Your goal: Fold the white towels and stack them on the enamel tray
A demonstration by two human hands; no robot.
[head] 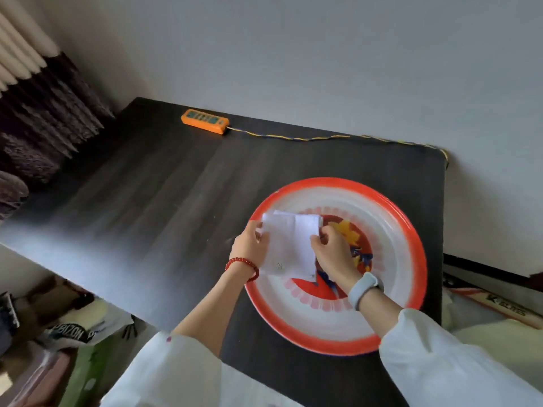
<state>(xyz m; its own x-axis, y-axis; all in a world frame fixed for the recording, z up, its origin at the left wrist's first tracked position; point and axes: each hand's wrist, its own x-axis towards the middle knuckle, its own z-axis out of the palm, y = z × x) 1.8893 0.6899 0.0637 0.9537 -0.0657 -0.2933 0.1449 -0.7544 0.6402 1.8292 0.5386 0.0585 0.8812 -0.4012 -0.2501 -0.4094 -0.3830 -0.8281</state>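
Head: both hands' fingers pinch towel [289, 245] over tray [408, 230]; power strip [204, 121] far.

Two bare forearms reach forward from loose white sleeves. The left hand [249, 245] has curled fingers pinching a cloth edge, a red bead bracelet on its wrist. The right hand [333, 254] pinches likewise, its wrist wearing a pale band.

Between the hands, the towel [289, 245] is soft matt white cloth; beneath them, the tray [393, 218] is glossy enamel on a matt, dark wood-grain counter [164, 183].
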